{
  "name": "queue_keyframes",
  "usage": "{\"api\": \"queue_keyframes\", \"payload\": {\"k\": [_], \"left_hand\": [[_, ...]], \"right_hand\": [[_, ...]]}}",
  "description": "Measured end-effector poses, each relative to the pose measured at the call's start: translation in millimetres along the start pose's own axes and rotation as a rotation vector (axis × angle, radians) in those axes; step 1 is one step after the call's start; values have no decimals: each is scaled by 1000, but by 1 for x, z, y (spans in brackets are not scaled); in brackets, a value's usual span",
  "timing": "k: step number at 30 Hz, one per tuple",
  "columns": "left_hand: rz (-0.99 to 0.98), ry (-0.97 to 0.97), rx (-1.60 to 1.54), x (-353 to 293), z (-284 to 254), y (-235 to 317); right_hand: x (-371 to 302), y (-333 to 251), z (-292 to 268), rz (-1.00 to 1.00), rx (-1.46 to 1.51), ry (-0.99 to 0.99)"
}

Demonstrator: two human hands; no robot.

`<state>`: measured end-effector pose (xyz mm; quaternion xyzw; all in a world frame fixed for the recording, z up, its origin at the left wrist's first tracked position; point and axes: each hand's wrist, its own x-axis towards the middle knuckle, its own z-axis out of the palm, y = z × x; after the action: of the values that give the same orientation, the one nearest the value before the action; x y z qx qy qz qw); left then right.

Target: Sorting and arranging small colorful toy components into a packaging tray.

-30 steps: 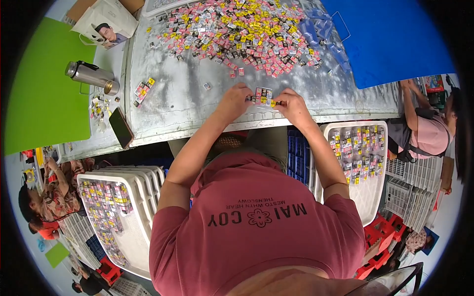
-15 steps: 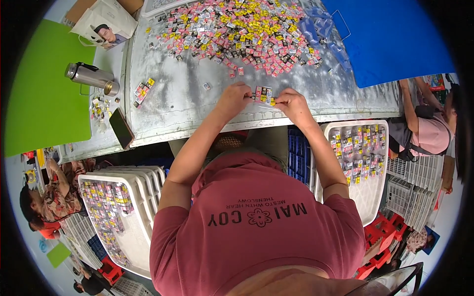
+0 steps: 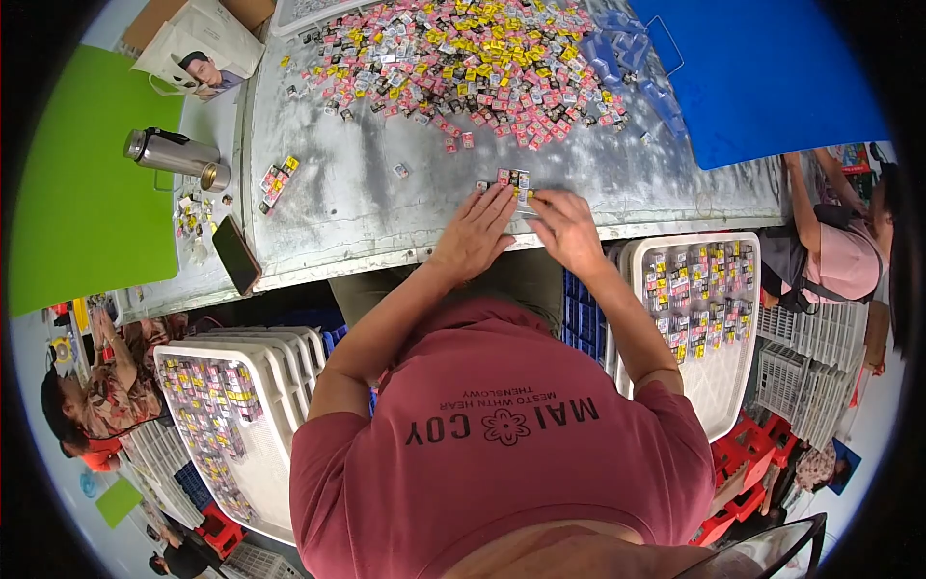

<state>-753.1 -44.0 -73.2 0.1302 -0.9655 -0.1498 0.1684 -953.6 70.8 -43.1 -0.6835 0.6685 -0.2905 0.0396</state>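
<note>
1. Left hand [image 3: 475,232]: palm down, fingers straight and side by side, fingertips laid over the near left part of the block cluster [image 3: 518,179]; not curled round anything.
2. Right hand [image 3: 567,230]: fingers bent, index fingertip at the right end of the cluster, thumb apart and lower; can't tell whether anything is pinched.
3. Block cluster: on the counter [image 3: 338,212], close to its near edge, between the hands; pink, black, white and yellow pieces; partly covered by left fingers.
4. Big loose pile [image 3: 482,58] of like small blocks, far side of counter, beyond the hands. Two pink blocks [image 3: 459,143] just off its near edge.
5. Single pale block [image 3: 400,171] alone, left of the cluster. Short block strip [image 3: 279,183] further left, lying slanted.
6. Counter's left end: dark phone [image 3: 235,254], steel flask [image 3: 178,152] on its side, pale bag [image 3: 203,48] with printed picture. Green sheet [image 3: 77,174] at far left.
7. Blue sheet [image 3: 772,77] over the right end; translucent bluish pieces [image 3: 617,53] between it and the pile.
8. White trays below the counter edge, left [image 3: 265,473] and right [image 3: 714,386] of the person, both part-filled with block groups.
9. Co-workers seated either side, left [image 3: 111,386] and right [image 3: 844,241].
</note>
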Motion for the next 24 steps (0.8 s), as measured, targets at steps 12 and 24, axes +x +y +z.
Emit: {"api": "queue_keyframes", "payload": {"k": [12,24], "left_hand": [[-37,-33,-53,1,-6,5],[-198,67,-2,-7,-6,-14]], "right_hand": [[-19,-10,16,-22,-109,41],[-15,9,9,127,-58,104]]}}
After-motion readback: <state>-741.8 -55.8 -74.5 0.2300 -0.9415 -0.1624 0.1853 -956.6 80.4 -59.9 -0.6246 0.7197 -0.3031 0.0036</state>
